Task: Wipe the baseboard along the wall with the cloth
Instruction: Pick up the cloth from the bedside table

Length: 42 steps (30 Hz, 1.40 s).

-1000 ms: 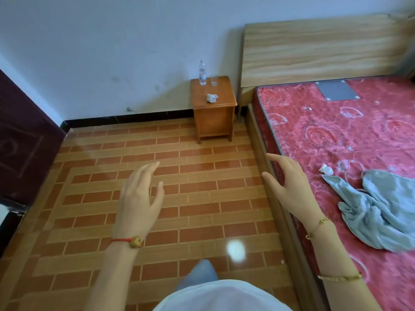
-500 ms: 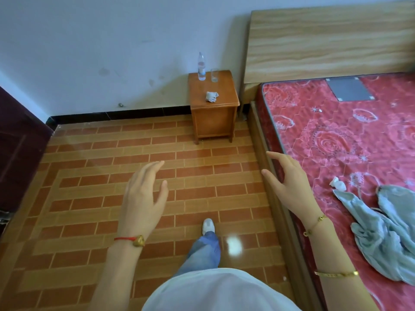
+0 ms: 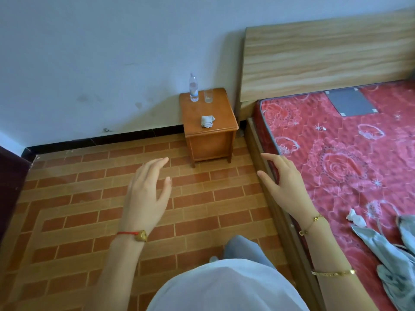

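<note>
- Since a second ago I have come closer to the nightstand (image 3: pixel 210 129); it and the baseboard (image 3: pixel 101 141) now sit nearer and larger in view.
- My left hand (image 3: pixel 146 196) hovers over the tiled floor (image 3: pixel 74 212), fingers straight and loose, holding nothing.
- My right hand (image 3: pixel 285 187) hangs above the bed's edge (image 3: pixel 269 198), fingers spread, thumb apart, also empty.
- The cloth (image 3: pixel 207 121) lies crumpled on the nightstand top, near a bottle (image 3: pixel 193 90) and a glass (image 3: pixel 208 96).
- The black baseboard runs along the wall, left of the nightstand.

One bottle (image 3: pixel 193 90), one glass (image 3: pixel 208 96), one cloth (image 3: pixel 207 121), one nightstand (image 3: pixel 210 131), two hands
</note>
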Each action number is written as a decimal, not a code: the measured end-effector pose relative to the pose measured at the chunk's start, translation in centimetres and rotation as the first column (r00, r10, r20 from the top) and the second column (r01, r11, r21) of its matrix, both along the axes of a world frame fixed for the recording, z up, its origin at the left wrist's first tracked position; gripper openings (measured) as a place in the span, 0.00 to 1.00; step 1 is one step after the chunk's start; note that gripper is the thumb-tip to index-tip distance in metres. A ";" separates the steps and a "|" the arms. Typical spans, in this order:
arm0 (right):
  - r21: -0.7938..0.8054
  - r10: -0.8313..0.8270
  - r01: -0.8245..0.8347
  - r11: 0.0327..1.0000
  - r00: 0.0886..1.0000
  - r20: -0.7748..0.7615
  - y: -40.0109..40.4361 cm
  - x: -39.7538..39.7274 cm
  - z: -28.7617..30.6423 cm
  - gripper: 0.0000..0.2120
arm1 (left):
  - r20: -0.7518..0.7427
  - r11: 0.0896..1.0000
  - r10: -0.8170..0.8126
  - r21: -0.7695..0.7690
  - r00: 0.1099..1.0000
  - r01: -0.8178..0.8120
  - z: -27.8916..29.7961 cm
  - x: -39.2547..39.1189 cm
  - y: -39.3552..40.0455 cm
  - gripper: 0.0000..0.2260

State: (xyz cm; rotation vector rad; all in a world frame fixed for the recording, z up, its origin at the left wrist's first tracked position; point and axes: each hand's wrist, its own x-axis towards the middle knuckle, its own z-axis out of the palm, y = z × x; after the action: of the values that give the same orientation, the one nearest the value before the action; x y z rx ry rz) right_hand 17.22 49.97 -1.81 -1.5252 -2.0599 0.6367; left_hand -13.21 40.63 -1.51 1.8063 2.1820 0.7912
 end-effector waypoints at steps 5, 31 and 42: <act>-0.033 -0.008 0.007 0.999 1.000 -0.013 6.4 -1.6 -1.7 0.20 | -0.011 1.000 -0.006 0.018 1.000 0.006 -1.1 -2.0 6.5 0.19; -0.174 0.151 -0.145 0.974 0.988 0.025 54.0 -12.9 -8.2 0.18 | 0.030 0.985 0.170 0.009 0.985 -0.171 -7.6 -9.4 49.4 0.17; -0.267 0.148 -0.105 0.958 0.978 0.147 62.6 -19.0 -21.3 0.22 | 0.006 0.936 0.242 -0.263 0.970 -0.232 -25.0 -13.1 60.3 0.18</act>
State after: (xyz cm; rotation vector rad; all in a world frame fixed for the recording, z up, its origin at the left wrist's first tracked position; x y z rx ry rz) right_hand -1.79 112.62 -23.10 -1.6458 -2.2874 0.8841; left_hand -26.34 100.94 -26.46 1.4110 2.3787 0.5427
